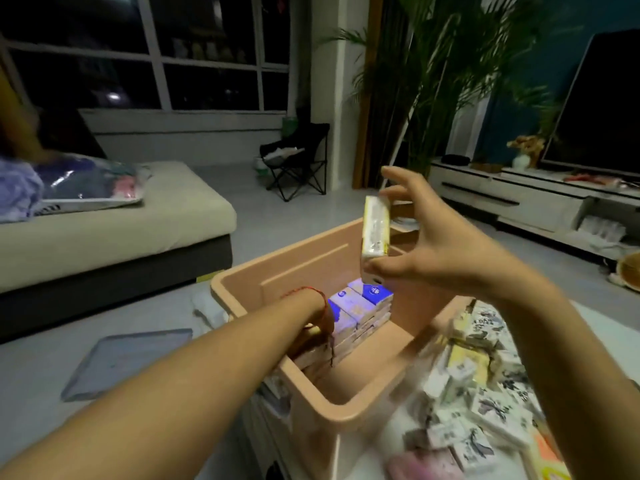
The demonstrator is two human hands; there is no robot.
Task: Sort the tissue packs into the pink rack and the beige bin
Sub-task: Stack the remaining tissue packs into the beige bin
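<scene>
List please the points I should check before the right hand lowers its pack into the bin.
1. Grip: the right hand pinches the yellow-white pack between thumb and fingers: ok.
2. Position: the pack hangs upright over the far part of the bin: ok.
3. Room: bare floor shows inside the bin beside the stacked packs: ok.
4. Path: the left hand reaches inside the bin at the stacked packs, its fingers hidden: not ok.
5. Sorting: whether this pack belongs with the blue-and-white ones on top: cannot tell.
</scene>
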